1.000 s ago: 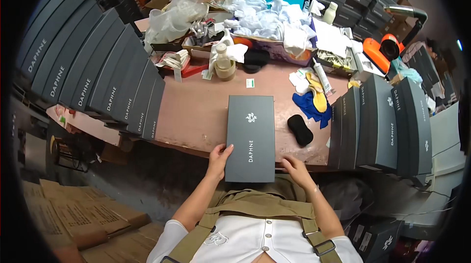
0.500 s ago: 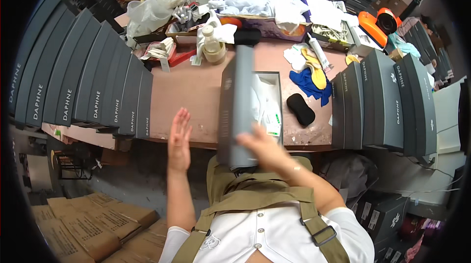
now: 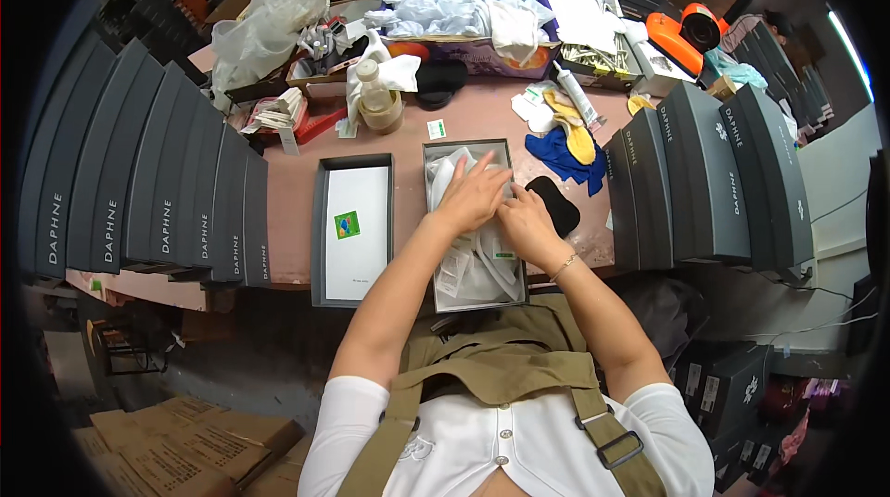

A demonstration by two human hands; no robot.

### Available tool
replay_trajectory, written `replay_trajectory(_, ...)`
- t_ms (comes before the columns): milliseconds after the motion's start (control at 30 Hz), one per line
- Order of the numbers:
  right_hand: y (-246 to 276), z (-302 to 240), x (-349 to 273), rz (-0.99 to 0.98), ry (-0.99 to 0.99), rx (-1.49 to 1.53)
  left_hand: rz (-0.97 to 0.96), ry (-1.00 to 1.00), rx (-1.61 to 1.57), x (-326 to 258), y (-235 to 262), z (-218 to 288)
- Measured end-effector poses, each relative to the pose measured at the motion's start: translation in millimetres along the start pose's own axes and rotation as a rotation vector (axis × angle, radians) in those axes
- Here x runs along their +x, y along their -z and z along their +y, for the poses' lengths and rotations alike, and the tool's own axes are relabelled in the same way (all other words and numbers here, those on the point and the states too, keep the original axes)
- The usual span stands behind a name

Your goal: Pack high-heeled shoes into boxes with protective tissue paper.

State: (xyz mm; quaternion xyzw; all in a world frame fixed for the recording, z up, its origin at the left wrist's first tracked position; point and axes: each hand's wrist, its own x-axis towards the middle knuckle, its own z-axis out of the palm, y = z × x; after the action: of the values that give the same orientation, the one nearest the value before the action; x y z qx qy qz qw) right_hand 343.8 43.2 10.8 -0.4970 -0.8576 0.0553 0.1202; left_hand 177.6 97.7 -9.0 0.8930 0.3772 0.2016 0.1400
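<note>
showing: head view, a person at a pinkish worktable (image 3: 408,140), both hands inside an open shoe box (image 3: 475,228).
left hand (image 3: 475,196): fingers spread, unclenched, resting flat on white tissue paper (image 3: 473,261) in the box.
right hand (image 3: 527,226): on the same paper, touching the left; whether it pinches the paper cannot be told.
box position: at the table's near edge, centre.
lid (image 3: 355,228): upturned, just left of the box.
black insole (image 3: 554,205): just right of the box.
side stacks (image 3: 158,182): dark boxes on edge.
</note>
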Motion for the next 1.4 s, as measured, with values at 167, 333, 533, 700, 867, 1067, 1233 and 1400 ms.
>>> replay_trajectory(167,4.0,19.8,17.9,-0.022,-0.114,0.055,-0.116,0.193,0.191,-31.4,3.4,11.5)
replay_trajectory(333,-52.3,2.5,72.9,-0.079,-0.078,-0.18,0.189,0.203,0.189,-68.0,-3.2,12.4)
replay_trajectory(533,-50.2,6.0,75.8,0.033,-0.133,-0.076,0.238,0.224,0.159,-66.1,-1.7,16.3)
replay_trajectory(700,-21.5,5.7,54.6,0.495,-0.103,0.283,0.237,0.265,0.145,-65.0,-0.6,19.8)
replay_trajectory(867,23.9,7.4,82.5,0.691,-0.14,0.501,0.456,0.364,-0.085,-67.1,-1.5,13.9)
replay_trajectory(1067,71.7,-29.9,84.7,0.756,-0.098,0.761,0.564,0.493,-1.298,-58.4,43.0,56.6)
replay_trajectory(1233,104.6,-66.8,58.0,0.797,0.114,0.637,0.426,0.476,-1.759,-84.0,51.3,88.3)
replay_trajectory(1400,81.2,-59.0,27.5,0.29,-0.301,1.341,0.508,0.542,-1.62,-110.9,45.0,116.3)
